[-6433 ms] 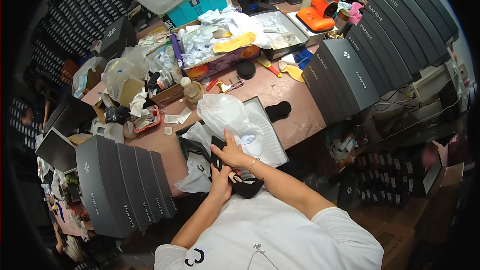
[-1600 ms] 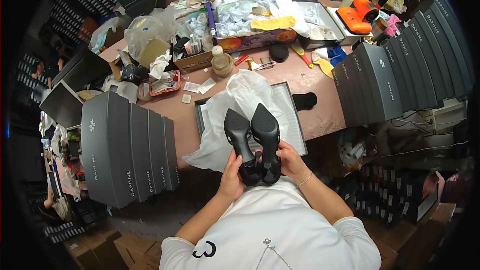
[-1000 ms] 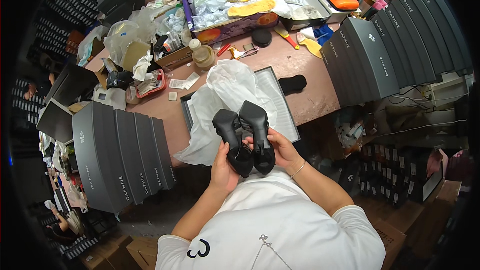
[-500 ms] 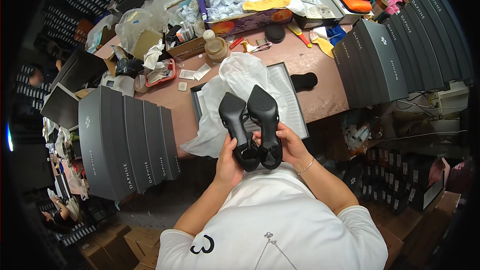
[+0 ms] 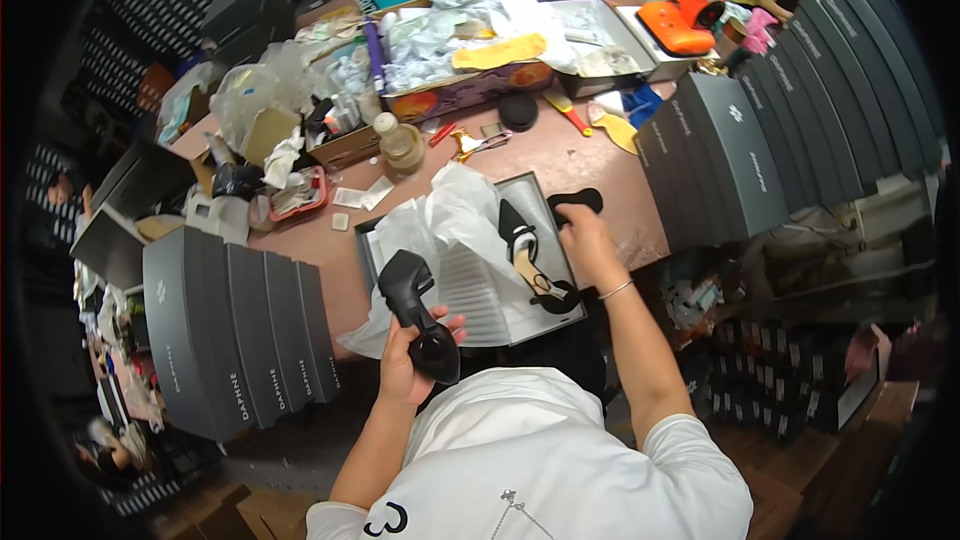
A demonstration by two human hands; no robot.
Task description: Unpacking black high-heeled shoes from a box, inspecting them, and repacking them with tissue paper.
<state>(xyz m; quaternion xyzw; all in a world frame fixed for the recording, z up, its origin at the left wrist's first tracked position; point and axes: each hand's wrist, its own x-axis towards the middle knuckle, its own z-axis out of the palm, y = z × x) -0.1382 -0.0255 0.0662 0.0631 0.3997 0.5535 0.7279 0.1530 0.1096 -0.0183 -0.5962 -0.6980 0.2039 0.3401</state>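
Note:
My left hand [image 5: 400, 365] is closed around a black high-heeled shoe [image 5: 405, 285], held sole up in front of the shoebox [image 5: 585, 280]. The matching shoe [image 5: 522, 250] lies in the box's right side, its pale insole facing up. White tissue paper [image 5: 460, 210] is bunched and spread over the box's left side and its far edge. Past the box's far right corner, my right hand [image 5: 590, 240] has its fingers closed at the near edge of a black, round-ended pad [image 5: 578, 204] on the table. The pad's near edge is partly covered by the fingers.
Stacked dark shoeboxes stand left [image 5: 200, 330] and right [image 5: 735, 155]. Across the table [image 5: 470, 155] are a plastic bottle [image 5: 400, 147], a black round tin [image 5: 518, 111], a red-and-yellow brush [image 5: 568, 113], a paper-filled carton [image 5: 470, 90] and an orange device [image 5: 682, 20].
Both hands held the pair of shoes together. The right-hand shoe now lies in the box, and my right hand has reached to the black pad. My left hand keeps its shoe, farther left.

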